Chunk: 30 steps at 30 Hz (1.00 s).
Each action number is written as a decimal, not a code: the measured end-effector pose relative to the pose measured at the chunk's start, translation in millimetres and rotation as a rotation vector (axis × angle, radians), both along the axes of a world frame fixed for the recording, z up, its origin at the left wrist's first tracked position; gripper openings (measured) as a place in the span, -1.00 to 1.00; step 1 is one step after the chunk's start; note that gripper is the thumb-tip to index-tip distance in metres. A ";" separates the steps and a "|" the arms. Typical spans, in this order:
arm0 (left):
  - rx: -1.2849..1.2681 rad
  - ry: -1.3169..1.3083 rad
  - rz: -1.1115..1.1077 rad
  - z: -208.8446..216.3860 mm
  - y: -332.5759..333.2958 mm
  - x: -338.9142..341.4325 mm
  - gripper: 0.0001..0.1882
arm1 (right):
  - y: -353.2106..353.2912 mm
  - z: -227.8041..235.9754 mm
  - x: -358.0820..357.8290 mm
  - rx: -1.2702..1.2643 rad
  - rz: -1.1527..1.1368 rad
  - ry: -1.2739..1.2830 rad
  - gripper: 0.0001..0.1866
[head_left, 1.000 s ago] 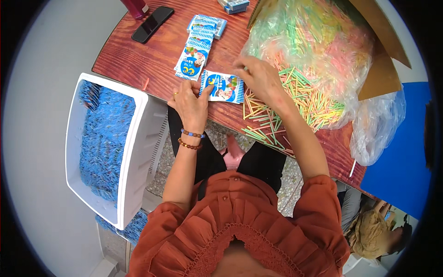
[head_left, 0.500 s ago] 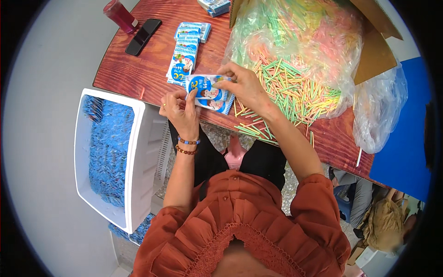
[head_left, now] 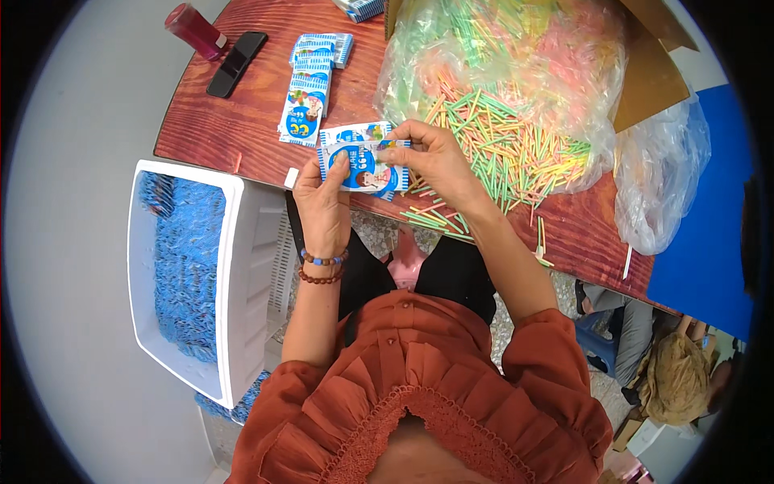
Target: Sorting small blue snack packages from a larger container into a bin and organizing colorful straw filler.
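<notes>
Blue-and-white printed packets (head_left: 367, 171), flat and overlapping, are held over the table's near edge. My left hand (head_left: 321, 208) pinches their left side, thumb on top. At their right end, the thumb and fingers of my right hand (head_left: 439, 165) close on the top packet. Another packet (head_left: 355, 133) shows just behind them; whether it is held or lies on the table I cannot tell. Beyond my left hand, an overlapping row of like packets (head_left: 308, 101) lies on the table. Pastel pink, green and yellow thin sticks (head_left: 516, 157) are heaped to the right of my right hand.
Clear plastic bagging (head_left: 403, 73) and a cardboard box (head_left: 657, 89) stand behind the sticks. A phone (head_left: 236, 64) and a red-filled bottle (head_left: 193, 31) lie far left. A white bin (head_left: 242, 274) of blue packets is at my left. Another person's leg (head_left: 633, 343) shows lower right.
The packets in my hands now lie more level, with one showing behind them. A small white piece has come into view by my left hand. The whole view has shifted slightly.
</notes>
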<state>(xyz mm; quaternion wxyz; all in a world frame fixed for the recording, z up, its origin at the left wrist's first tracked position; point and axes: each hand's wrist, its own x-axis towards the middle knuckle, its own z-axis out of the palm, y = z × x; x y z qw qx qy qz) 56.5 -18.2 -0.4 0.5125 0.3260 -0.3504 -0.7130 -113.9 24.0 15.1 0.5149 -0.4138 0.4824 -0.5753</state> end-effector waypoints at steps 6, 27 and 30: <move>0.080 0.022 -0.045 -3.7 23.9 -16.3 -0.84 | 32.0 -12.0 -3.1 0.027 -0.130 -0.039 -0.93; -0.013 -0.095 0.068 -13.5 39.2 -46.2 -0.96 | 49.2 -17.4 -19.5 -0.015 -0.211 0.138 -0.86; 0.045 -0.001 0.078 -18.1 37.8 -46.8 -0.92 | 49.3 -16.9 -22.1 -0.030 -0.201 0.247 -0.85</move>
